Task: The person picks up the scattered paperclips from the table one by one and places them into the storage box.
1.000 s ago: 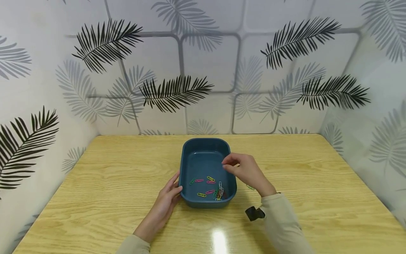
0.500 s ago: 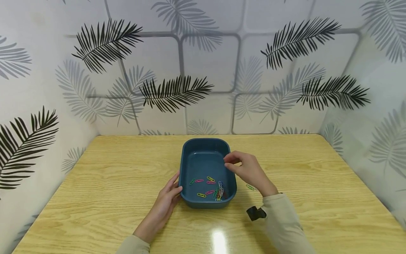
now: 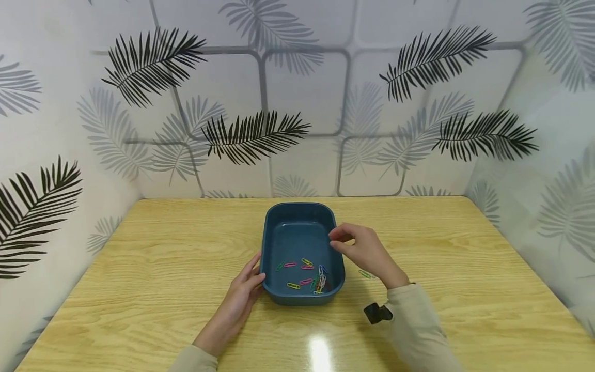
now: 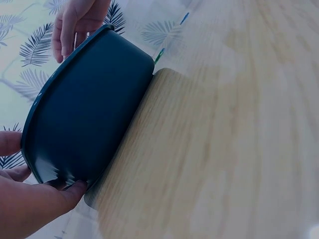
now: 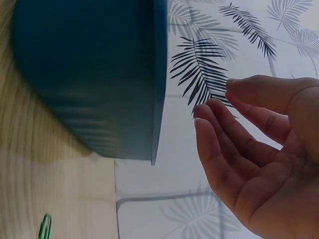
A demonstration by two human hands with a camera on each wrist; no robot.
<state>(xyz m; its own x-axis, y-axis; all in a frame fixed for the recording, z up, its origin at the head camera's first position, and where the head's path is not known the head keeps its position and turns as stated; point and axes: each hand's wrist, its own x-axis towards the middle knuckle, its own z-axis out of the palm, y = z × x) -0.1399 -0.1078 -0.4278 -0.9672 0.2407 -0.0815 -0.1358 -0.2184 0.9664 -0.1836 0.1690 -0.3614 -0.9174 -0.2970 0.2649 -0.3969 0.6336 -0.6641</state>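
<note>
A dark blue rectangular tray (image 3: 297, 235) with rounded corners is at the middle of the table. Several coloured paper clips (image 3: 293, 285) lie inside its near half, most bunched at the near right corner. My left hand (image 3: 241, 294) grips the tray's left side near its front, thumb at the rim; part of the hand is hidden behind the tray. Over the right rim hovers my right hand (image 3: 364, 250), its fingers loosely bent. In the right wrist view a gap shows between thumb and fingertips (image 5: 204, 124), with nothing held.
On the wooden table (image 3: 186, 243) to the right of the tray lies a green paper clip (image 3: 364, 274), partly beside the right wrist. A blue paper clip (image 4: 185, 18) shows in the left wrist view. A leaf-patterned wall covering (image 3: 302, 93) encloses the table's back and sides.
A blue paper clip now shows beside the white ones in the tray, where none was seen a second ago. My right hand has shifted slightly right; my left hand keeps its grip.
</note>
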